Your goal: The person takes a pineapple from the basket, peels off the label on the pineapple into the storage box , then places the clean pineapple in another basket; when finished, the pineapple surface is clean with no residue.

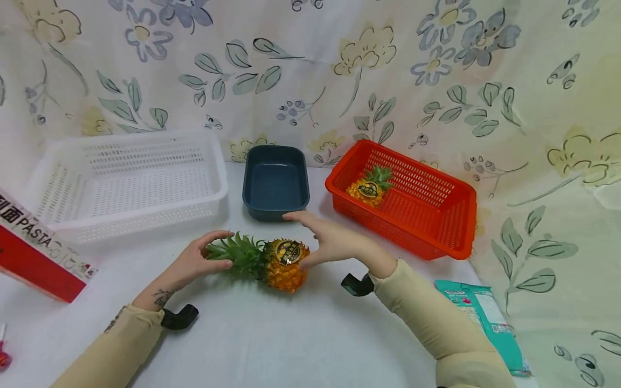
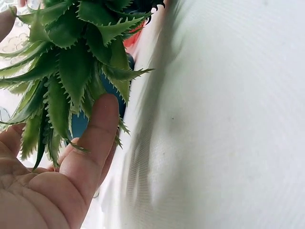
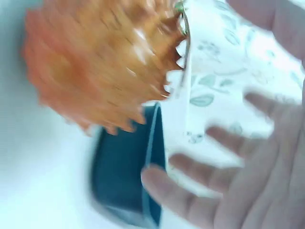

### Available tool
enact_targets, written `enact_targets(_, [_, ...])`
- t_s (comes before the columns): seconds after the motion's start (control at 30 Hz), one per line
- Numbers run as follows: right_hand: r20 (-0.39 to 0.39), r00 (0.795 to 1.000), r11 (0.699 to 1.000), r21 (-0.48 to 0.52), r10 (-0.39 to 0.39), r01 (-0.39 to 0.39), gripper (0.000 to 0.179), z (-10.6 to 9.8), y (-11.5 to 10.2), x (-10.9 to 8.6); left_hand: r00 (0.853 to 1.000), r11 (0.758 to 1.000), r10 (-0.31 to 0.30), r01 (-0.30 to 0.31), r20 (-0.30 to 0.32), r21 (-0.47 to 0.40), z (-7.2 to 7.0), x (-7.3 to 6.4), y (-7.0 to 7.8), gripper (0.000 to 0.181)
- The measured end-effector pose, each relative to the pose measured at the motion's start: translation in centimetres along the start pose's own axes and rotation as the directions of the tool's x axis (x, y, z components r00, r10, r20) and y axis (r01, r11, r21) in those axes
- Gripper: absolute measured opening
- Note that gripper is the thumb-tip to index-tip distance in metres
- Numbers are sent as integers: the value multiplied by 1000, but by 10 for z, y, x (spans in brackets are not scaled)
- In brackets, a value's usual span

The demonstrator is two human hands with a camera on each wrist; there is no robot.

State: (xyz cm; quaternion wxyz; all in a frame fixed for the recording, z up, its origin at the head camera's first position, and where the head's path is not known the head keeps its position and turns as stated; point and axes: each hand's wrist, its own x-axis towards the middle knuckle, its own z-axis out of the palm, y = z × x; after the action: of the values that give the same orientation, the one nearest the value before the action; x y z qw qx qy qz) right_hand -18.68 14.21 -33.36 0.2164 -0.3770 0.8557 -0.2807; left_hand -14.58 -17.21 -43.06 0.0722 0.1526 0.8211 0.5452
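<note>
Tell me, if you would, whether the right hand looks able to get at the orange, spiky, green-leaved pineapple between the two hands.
Probably yes: the right hand is spread beside the pineapple's orange end, with nothing visible in between; the left hand is at its green leaves.

"面PASTA" on red-and-white box

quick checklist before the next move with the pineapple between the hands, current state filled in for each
1. Pineapple positioned between both hands: ok, crown toward the left, body toward the right.
2. Left hand gripping the crown: cannot tell; it reaches around the leaves, but firm hold is unclear.
3. Right hand gripping the body: not ok, it is spread open.
4. Black-and-gold label in sight: ok, facing up.
5. Second pineapple inside the red basket: ok.
</note>
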Motion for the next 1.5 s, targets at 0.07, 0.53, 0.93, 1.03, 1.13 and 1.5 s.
enact_targets(0.07, [-98,992,991,111,84,-73,94,8,8,-7,1000,1000,-5,5,0,6,0,-1,1,60])
enact_targets(0.53, [-186,926,855,475,329,-208,103,72,24,-17,999,998,-42,42,-12,52,4,-12,9,63])
enact_targets(0.93, [-220,924,839,520,312,-160,84,71,29,-7,996,994,-79,82,-37,70,3,-8,11,60])
enact_targets(1.03, [-223,923,840,518,313,-160,81,68,33,-1,994,992,-98,101,-54,69,1,-4,10,59])
enact_targets(1.13, [-227,924,841,518,309,-154,79,64,38,6,991,990,-115,120,-68,78,-1,1,8,60])
enact_targets(1.5, [-227,919,829,537,322,-158,80,51,49,26,981,982,-159,169,-107,86,-7,19,3,67])
